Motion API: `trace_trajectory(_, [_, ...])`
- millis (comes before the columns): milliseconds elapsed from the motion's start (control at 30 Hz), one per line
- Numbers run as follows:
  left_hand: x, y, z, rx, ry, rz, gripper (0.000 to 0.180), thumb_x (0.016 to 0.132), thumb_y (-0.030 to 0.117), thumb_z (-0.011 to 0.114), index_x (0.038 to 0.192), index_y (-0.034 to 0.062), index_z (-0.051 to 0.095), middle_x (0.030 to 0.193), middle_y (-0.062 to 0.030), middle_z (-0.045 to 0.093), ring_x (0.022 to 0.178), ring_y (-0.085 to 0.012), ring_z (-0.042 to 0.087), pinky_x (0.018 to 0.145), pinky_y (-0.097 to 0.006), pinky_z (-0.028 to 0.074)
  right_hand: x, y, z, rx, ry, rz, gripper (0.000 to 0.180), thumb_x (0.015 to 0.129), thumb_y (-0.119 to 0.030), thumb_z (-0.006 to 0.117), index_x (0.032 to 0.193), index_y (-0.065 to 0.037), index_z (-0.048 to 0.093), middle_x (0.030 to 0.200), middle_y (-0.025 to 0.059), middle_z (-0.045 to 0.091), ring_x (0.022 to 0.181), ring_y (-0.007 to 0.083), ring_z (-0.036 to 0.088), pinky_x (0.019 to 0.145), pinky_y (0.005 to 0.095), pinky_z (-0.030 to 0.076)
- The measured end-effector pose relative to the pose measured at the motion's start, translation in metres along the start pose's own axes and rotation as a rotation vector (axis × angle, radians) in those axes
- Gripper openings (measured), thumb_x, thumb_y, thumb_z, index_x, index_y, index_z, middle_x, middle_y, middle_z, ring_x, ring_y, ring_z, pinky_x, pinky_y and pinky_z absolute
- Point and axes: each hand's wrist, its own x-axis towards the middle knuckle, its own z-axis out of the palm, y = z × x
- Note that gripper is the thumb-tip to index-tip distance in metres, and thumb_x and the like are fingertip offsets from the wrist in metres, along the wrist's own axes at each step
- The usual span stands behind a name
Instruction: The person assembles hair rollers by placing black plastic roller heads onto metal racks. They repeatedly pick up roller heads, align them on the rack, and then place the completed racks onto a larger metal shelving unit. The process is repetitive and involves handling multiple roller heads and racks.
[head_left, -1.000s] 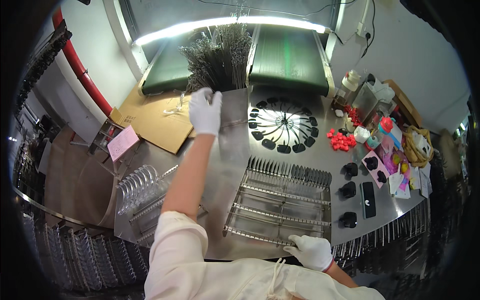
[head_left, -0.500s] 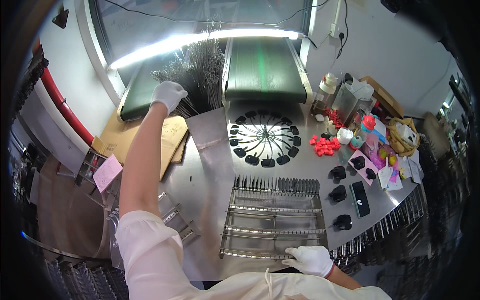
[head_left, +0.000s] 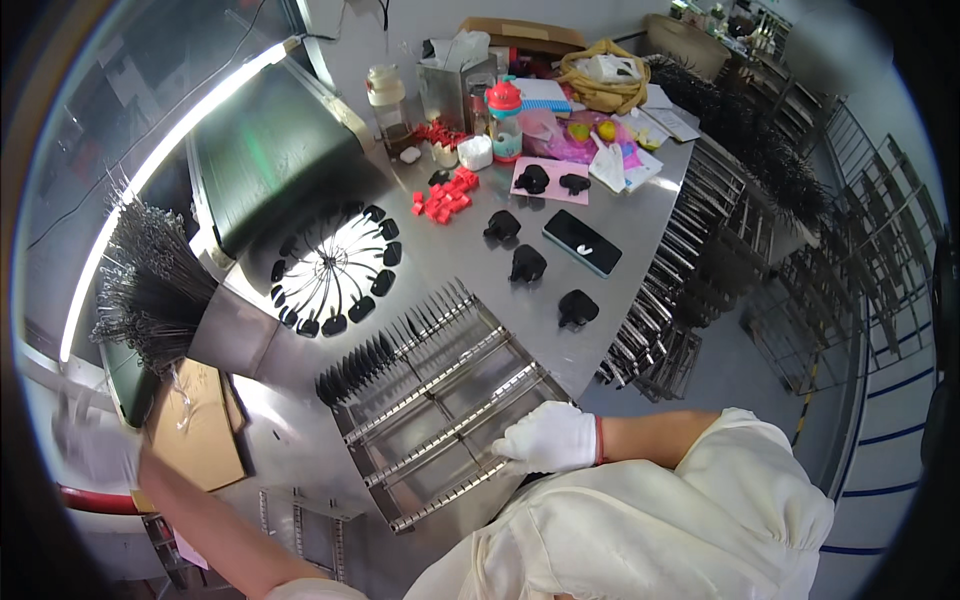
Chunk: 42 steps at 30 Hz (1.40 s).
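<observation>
My right hand (head_left: 552, 437), in a white glove, grips the near rail of a slotted metal rack (head_left: 440, 436) with its fingers closed. A row of thin dark leaf-shaped pieces (head_left: 362, 362) stands upright along the rack's far rail. My left hand (head_left: 95, 440), also gloved, is at the far left, smeared by motion, so its fingers do not show. It is nearest to a thick bundle of long thin metal wires (head_left: 158, 290) and some flat cardboard (head_left: 190, 430).
Black-tipped wires lie in a ring (head_left: 331, 262) on the steel table. Red blocks (head_left: 447, 195), black parts (head_left: 527, 263), a phone (head_left: 582, 243) and a red-capped bottle (head_left: 505, 125) lie toward the right. A green conveyor belt (head_left: 275, 150) is behind; hanging racks (head_left: 665, 290) line the right edge.
The view has swung to the right. My left hand has moved away from the wire bundle toward the left edge. My right hand stays at the rack's near rail.
</observation>
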Motion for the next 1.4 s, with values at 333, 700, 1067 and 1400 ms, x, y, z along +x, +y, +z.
trace_trajectory(333, [-0.222,0.116,-0.093,-0.088,-0.545,-0.992,0.026,0.108,0.021,0.052,0.116,-0.002,0.061,0.099,-0.0141,0.071,0.077,-0.0187,0.071,0.062,-0.028,0.056,0.002,0.008,0.006,0.023,-0.066,-0.023,0.034,0.097,-0.043,0.06,0.101,-0.01,0.066,0.09,0.0128,0.071,0.082,0.0354,0.072,0.07,0.0476,0.057])
trace_trajectory(700, [-0.229,0.111,-0.072,-0.245,-0.51,-1.129,0.024,0.11,0.021,0.05,0.104,0.0002,0.06,0.096,-0.0158,0.072,0.079,-0.0199,0.073,0.063,-0.03,0.061,-0.023,0.016,0.015,-0.142,0.096,-0.1,0.032,0.087,-0.045,0.074,0.099,-0.016,0.07,0.07,0.0048,0.062,0.065,0.0252,0.067,0.056,0.0395,0.05])
trace_trajectory(1067, [-0.231,0.054,-0.041,-0.336,-0.594,-1.263,0.025,0.11,0.02,0.05,0.1,0.0001,0.061,0.09,-0.0162,0.072,0.072,-0.0192,0.072,0.06,-0.029,0.06,-0.031,0.016,0.003,-0.187,0.118,-0.134,0.032,0.083,-0.042,0.079,0.095,-0.015,0.069,0.068,0.003,0.059,0.062,0.023,0.064,0.057,0.0379,0.049])
trace_trajectory(1400, [-0.257,-0.007,-0.03,-0.299,-0.741,-1.524,0.023,0.11,0.022,0.049,0.106,0.0025,0.06,0.099,-0.0166,0.072,0.078,-0.0206,0.071,0.066,-0.032,0.058,-0.029,0.012,-0.009,-0.172,0.116,-0.123,0.035,0.078,-0.04,0.082,0.098,-0.015,0.07,0.067,0.0021,0.06,0.062,0.0214,0.063,0.056,0.0364,0.048])
